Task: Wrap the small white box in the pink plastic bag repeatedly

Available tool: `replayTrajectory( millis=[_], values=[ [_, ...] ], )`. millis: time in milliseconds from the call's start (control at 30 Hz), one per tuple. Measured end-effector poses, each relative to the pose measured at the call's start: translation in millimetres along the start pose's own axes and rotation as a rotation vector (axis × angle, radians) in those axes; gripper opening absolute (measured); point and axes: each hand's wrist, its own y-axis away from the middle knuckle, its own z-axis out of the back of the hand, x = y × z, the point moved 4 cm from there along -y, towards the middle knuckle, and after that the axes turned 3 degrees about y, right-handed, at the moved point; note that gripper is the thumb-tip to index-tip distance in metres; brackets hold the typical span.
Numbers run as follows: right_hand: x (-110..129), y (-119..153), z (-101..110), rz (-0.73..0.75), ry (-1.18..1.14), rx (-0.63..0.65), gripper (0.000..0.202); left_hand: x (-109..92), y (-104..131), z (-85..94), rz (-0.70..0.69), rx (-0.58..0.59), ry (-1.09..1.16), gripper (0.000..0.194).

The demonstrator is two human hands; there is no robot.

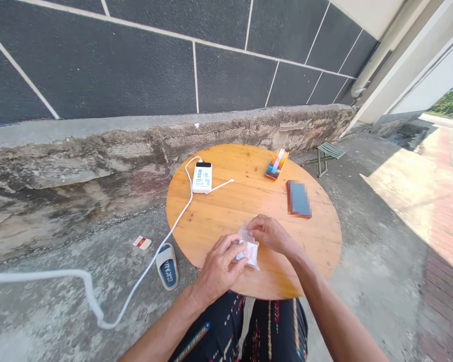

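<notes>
Head view: I stand over a round wooden counter (226, 211). A small clear packet (252, 254) with white contents and reddish print is above its near edge, at the middle. The left hand (221, 262) is clamped on the packet, thumb below and fingers above. The right hand (268, 232) has its fingertips pinched on the packet's upper end. The two hands are close together but not touching each other.

On the counter, a white power bank (202, 181) lies at far left, with a white cable (41, 277) running from its far end down to the floor. An orange tape dispenser (277, 165) is at far right; a phone (299, 199) lies nearer, beside it. A slipper (167, 267) rests on the floor, left of the counter.
</notes>
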Motion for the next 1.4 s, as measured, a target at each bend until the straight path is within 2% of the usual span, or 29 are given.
replayTrajectory(
  millis=[133, 267, 433, 600, 733, 900, 1067, 1133, 1267, 1400],
  values=[
    [3.8, -0.3, -1.3, 0.053, -0.104, 0.074, 0.011, -4.2, 4.8, 0.9, -0.028, -0.016, -0.017, 0.024],
    [6.3, -0.7, -1.9, 0.06, -0.1, 0.077, 0.01, -7.5, 7.2, 1.6, -0.031, -0.026, -0.047, 0.023],
    [-2.2, -2.5, -8.6, -0.004, 0.006, 0.032, 0.003, -6.6, 2.1, 3.1, -0.005, -0.012, -0.042, 0.025],
    [-4.4, -5.7, -9.6, 0.025, 0.064, -0.005, 0.015, -5.9, -5.0, 4.0, 0.027, 0.008, -0.027, 0.023],
    [-5.9, -11.5, -11.7, 0.076, 0.062, 0.074, 0.01, -6.7, -8.3, 3.7, 0.022, 0.013, -0.038, 0.024],
    [-4.9, -15.2, -12.7, 0.18, 0.084, 0.14, 0.016, -3.5, -17.1, 5.2, 0.044, 0.068, -0.018, 0.024],
    [2.3, -11.8, -6.6, 0.301, 0.022, 0.253, 0.028, 3.0, -29.5, 4.6, 0.131, 0.137, 0.083, 0.024],
    [-0.2, -13.3, 0.1, 0.264, 0.003, 0.213, 0.029, 5.0, -31.9, 3.4, 0.171, 0.153, 0.114, 0.024],
    [-11.7, -22.4, 13.1, 0.077, 0.076, 0.028, 0.026, 5.4, -31.9, 2.3, 0.196, 0.157, 0.129, 0.023],
    [-12.8, -31.0, 8.9, -0.012, 0.245, 0.006, 0.018, 4.6, -30.2, 2.3, 0.21, 0.161, 0.112, 0.022]
  ],
)
